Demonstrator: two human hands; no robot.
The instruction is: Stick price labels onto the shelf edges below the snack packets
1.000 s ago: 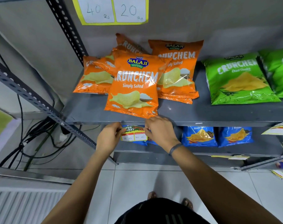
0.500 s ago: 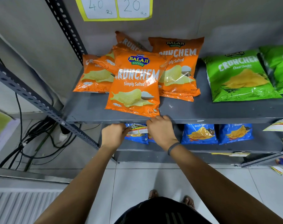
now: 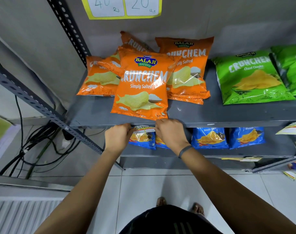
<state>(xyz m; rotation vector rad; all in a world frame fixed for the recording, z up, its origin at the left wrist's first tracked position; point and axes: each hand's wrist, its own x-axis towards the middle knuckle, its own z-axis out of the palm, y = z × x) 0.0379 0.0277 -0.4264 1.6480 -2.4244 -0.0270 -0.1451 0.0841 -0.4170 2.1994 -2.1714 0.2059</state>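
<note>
My left hand (image 3: pixel 117 138) pinches the label's (image 3: pixel 144 129) left end; my right hand (image 3: pixel 171 135) pinches its right end; the label sits against the shelf edge (image 3: pixel 228 123), just below the front orange packet (image 3: pixel 141 85); blue packets (image 3: pixel 209 137) lie on the shelf beneath.

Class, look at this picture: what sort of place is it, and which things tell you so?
Probably a small shop: snack packets laid out on a metal shelf, handwritten price signs above, and a price label held at the shelf edge.

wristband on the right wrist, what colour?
Dark grey, nearly black: the wristband on the right wrist, head view.
</note>
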